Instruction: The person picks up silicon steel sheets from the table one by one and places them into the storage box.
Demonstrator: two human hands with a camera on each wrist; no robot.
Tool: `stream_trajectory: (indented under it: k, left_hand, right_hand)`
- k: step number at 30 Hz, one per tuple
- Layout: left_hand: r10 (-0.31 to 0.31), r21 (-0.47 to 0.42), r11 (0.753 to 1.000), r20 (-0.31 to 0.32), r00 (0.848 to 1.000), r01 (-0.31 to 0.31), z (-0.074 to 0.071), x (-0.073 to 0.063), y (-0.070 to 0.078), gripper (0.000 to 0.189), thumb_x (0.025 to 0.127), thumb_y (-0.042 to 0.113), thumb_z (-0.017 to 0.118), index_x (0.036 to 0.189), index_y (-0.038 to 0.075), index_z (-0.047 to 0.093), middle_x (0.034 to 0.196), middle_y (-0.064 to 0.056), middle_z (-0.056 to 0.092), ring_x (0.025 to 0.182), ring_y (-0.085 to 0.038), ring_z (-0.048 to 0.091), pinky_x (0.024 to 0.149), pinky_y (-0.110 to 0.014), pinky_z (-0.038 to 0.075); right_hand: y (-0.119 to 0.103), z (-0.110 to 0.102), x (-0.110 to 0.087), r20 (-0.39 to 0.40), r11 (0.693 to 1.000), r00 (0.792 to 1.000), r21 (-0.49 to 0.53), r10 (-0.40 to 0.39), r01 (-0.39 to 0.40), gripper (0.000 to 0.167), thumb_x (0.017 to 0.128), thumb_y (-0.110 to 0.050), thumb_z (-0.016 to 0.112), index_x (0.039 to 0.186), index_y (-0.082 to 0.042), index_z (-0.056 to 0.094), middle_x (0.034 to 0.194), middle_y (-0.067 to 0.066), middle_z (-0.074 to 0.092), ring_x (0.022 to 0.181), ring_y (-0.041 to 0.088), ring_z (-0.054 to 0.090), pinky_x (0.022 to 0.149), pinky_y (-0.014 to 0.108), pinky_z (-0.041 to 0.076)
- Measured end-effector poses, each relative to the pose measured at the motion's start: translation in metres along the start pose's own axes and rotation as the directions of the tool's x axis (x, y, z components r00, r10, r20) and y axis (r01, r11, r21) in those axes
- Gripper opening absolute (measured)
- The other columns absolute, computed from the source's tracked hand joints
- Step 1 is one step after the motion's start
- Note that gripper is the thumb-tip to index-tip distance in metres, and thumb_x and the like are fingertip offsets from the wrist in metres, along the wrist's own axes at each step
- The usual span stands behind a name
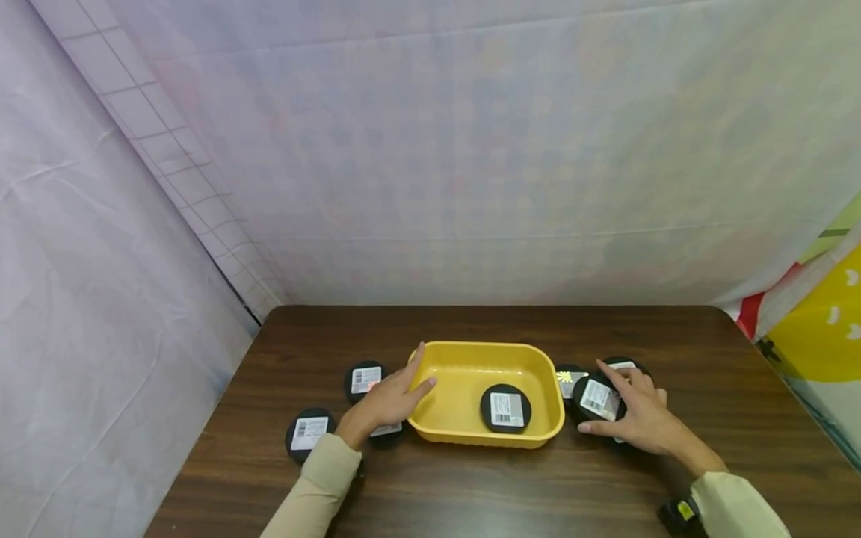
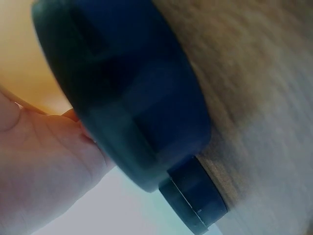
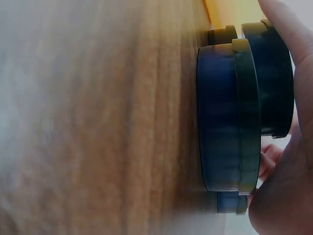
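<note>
My right hand grips a black round lidded container with a white barcode label, thumb at its near side and fingers at its far side. In the right wrist view this held container sits higher off the wood than a larger-looking black container beside it. My left hand rests at the left rim of a yellow plastic basin, thumb and forefinger spread and straight. One black labelled container lies inside the basin, toward its right. A black container fills much of the left wrist view, below the palm.
Left of the basin stand several black containers, including one at the back and one farther left. More stand around the right hand, one beside the basin. A dark object with a yellow-green mark is by the right sleeve. White cloth hangs behind the brown table.
</note>
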State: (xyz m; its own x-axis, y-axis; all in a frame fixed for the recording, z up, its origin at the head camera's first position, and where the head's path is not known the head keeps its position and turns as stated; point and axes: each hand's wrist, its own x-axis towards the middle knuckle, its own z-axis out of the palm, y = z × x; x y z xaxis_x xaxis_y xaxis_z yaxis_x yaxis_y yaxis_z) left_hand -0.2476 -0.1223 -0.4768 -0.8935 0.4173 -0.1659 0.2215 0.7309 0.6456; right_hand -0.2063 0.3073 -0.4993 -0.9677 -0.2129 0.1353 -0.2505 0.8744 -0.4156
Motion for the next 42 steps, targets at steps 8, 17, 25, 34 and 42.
stream_trajectory:
  k: [8, 17, 25, 34, 42]
  left_hand:
    - [-0.009, 0.002, 1.000, 0.002, 1.000, 0.009, -0.0002, 0.0005, -0.0004, 0.077, 0.102, 0.060, 0.037, 0.161, 0.026, -0.001, 0.164, -0.008, 0.020, 0.144, -0.030, 0.035, 0.112, -0.052, 0.034]
    - [-0.013, -0.007, 1.000, 0.009, 1.000, 0.013, 0.0000, 0.0003, -0.0010, 0.078, 0.102, 0.059, 0.039, 0.160, 0.027, -0.002, 0.164, -0.008, 0.020, 0.143, -0.030, 0.036, 0.111, -0.052, 0.034]
    - [-0.013, -0.007, 1.000, 0.008, 1.000, 0.013, -0.0009, 0.0001, 0.0002, 0.079, 0.101, 0.059, 0.040, 0.160, 0.027, -0.002, 0.164, -0.008, 0.020, 0.143, -0.031, 0.035, 0.112, -0.052, 0.033]
    - [-0.009, -0.010, 1.000, 0.001, 1.000, 0.009, -0.0011, 0.0004, 0.0010, 0.078, 0.102, 0.055, 0.042, 0.161, 0.027, -0.001, 0.164, -0.008, 0.019, 0.144, -0.031, 0.034, 0.113, -0.052, 0.032]
    - [-0.008, -0.011, 1.000, 0.004, 1.000, 0.008, -0.0008, 0.0005, 0.0000, 0.078, 0.102, 0.055, 0.043, 0.161, 0.028, -0.001, 0.164, -0.009, 0.020, 0.143, -0.031, 0.036, 0.112, -0.052, 0.033]
  right_hand:
    - [0.0026, 0.0022, 0.0015, -0.014, 1.000, 1.000, 0.011, -0.017, 0.017, 0.113, 0.067, -0.060, 0.084, 0.152, -0.005, 0.035, 0.133, 0.028, 0.040, 0.114, 0.044, 0.036, 0.074, 0.048, 0.021]
    - [0.0039, 0.0029, 0.0019, -0.035, 0.999, 0.999, 0.036, -0.030, 0.031, 0.099, 0.066, -0.058, 0.086, 0.142, -0.007, 0.048, 0.130, 0.024, 0.042, 0.111, 0.042, 0.037, 0.073, 0.048, 0.020]
    - [0.0044, 0.0022, 0.0007, -0.042, 0.998, 0.999, 0.059, -0.025, 0.027, 0.091, 0.066, -0.055, 0.087, 0.136, -0.007, 0.053, 0.131, 0.024, 0.043, 0.113, 0.043, 0.038, 0.073, 0.047, 0.020]
    - [0.0067, -0.0008, 0.0009, -0.043, 0.996, 0.999, 0.080, -0.023, 0.026, 0.086, 0.068, -0.052, 0.087, 0.133, -0.006, 0.054, 0.130, 0.025, 0.045, 0.113, 0.042, 0.039, 0.074, 0.046, 0.021]
    - [0.0074, -0.0067, 0.0026, -0.080, 0.997, 0.996, 0.061, -0.043, 0.048, 0.088, 0.066, -0.051, 0.088, 0.131, -0.004, 0.053, 0.123, 0.021, 0.054, 0.103, 0.035, 0.044, 0.071, 0.042, 0.022]
